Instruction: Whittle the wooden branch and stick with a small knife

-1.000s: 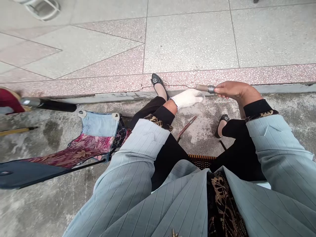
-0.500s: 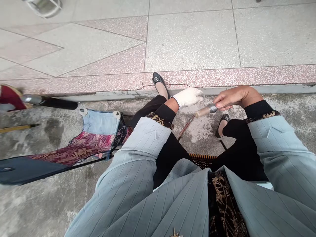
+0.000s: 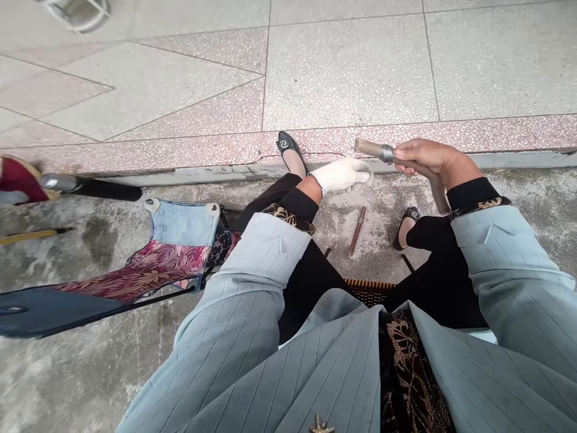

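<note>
My left hand (image 3: pixel 345 174), in a white knitted glove, is closed with its fingertips curled together. A pale thin loop shows at the fingertips, but I cannot make out what it is. Bare, my right hand (image 3: pixel 424 157) grips a wooden stick-like handle (image 3: pixel 367 147) wound with grey wire near the fingers. The handle's free end points left, above my gloved hand and apart from it. A pale strip, not clear in kind, hangs behind my right wrist. On the concrete between my feet lies a thin reddish-brown rod (image 3: pixel 358 231).
I sit on a woven seat (image 3: pixel 369 291). To the left stands a folding chair (image 3: pixel 180 222) with patterned cloth. Beyond it are a black-handled metal piece (image 3: pixel 90 184), a yellow stick (image 3: pixel 33 235) and a red shoe (image 3: pixel 20 180). A tiled step edge (image 3: pixel 225 174) runs in front.
My right hand has raised the wire-bound handle and turned its free end up and left. The reddish-brown rod now shows fully on the ground. My left hand has hardly moved.
</note>
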A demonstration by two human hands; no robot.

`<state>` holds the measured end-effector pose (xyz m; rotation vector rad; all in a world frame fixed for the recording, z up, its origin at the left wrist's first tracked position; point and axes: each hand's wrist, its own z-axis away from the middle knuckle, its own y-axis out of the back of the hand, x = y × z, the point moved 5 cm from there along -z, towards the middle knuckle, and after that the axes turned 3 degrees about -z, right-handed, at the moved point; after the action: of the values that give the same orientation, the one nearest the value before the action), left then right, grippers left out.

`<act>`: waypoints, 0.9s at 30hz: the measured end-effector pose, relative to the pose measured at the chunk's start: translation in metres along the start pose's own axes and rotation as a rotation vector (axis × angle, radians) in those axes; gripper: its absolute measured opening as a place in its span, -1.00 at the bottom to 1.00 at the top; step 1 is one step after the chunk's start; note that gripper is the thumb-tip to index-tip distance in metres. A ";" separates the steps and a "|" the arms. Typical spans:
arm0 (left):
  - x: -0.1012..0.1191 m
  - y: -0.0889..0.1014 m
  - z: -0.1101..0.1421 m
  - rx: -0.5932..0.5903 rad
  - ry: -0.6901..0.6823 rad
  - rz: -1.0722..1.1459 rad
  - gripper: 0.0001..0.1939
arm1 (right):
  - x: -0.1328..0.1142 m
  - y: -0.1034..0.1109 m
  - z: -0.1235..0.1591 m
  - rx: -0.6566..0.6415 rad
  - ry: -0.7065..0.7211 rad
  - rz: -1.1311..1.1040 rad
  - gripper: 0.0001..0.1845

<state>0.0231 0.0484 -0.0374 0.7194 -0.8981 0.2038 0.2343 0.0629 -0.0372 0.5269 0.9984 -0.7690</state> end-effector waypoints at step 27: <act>0.018 -0.007 0.005 -0.002 -0.091 0.220 -0.87 | -0.023 -0.007 0.010 0.136 0.063 0.017 -0.40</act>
<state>0.0339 0.0374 -0.0249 0.6316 -1.0650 0.3674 0.2271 0.0592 -0.0124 0.6800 1.0031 -0.8135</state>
